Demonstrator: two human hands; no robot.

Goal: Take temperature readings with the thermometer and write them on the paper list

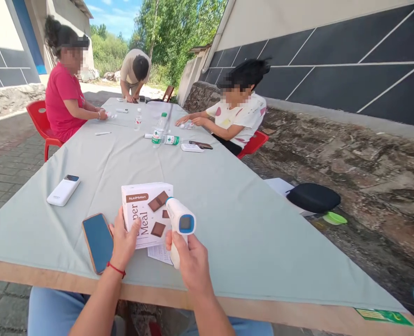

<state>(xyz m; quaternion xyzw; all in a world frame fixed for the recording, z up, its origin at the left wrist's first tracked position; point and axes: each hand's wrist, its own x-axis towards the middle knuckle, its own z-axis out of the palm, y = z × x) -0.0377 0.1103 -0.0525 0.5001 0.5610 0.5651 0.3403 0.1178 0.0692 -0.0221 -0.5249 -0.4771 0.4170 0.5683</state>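
My left hand point(126, 238) grips a white box point(144, 198) by its lower left side, thumb across the front. Brown squares and the words "NutriMotion" and "Meal" are printed on it. In my right hand point(193, 261) is a white infrared thermometer point(179, 212) with a blue-rimmed screen facing me. Its front end overlaps the box's right side in view; whether they touch, I cannot tell. Below the box, a printed sheet point(160, 253) lies partly hidden. A smartphone point(98, 242) with a dark screen rests left of my left hand.
A white power bank point(64, 190) lies at left on the cloth-covered table point(263, 242). Farther back are green-capped water bottles point(157, 137), another white device point(192, 148) and a dark phone point(202, 145). Two people sit at the sides; a third bends over the far end.
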